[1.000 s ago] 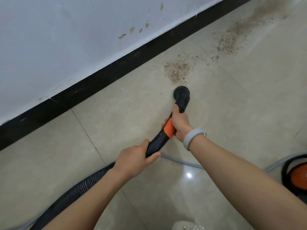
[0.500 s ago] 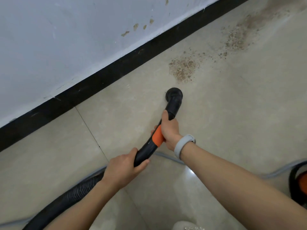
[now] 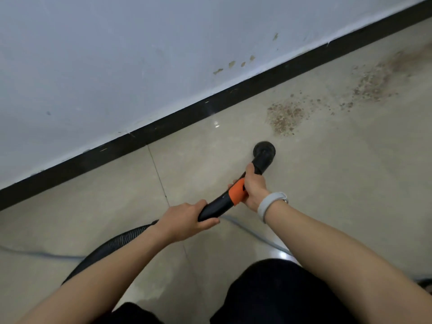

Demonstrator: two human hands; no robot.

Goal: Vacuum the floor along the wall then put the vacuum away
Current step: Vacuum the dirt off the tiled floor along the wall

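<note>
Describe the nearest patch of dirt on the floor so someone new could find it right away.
Follow the black baseboard along the white wall to the right. Just off it, ahead of the round black vacuum nozzle, lies a brown crumb patch. It is small and dense; the other debris spreads farther right, in a longer smear.

I saw the ribbed hose [image 3: 109, 249] vanish behind my left forearm; the vacuum body [image 3: 426, 284] was cut off at the right edge.

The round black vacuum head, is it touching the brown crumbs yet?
Apart. In the head view, bare tile shows between the round nozzle and the nearest patch of brown crumbs, which lies farther along the wall.
</note>
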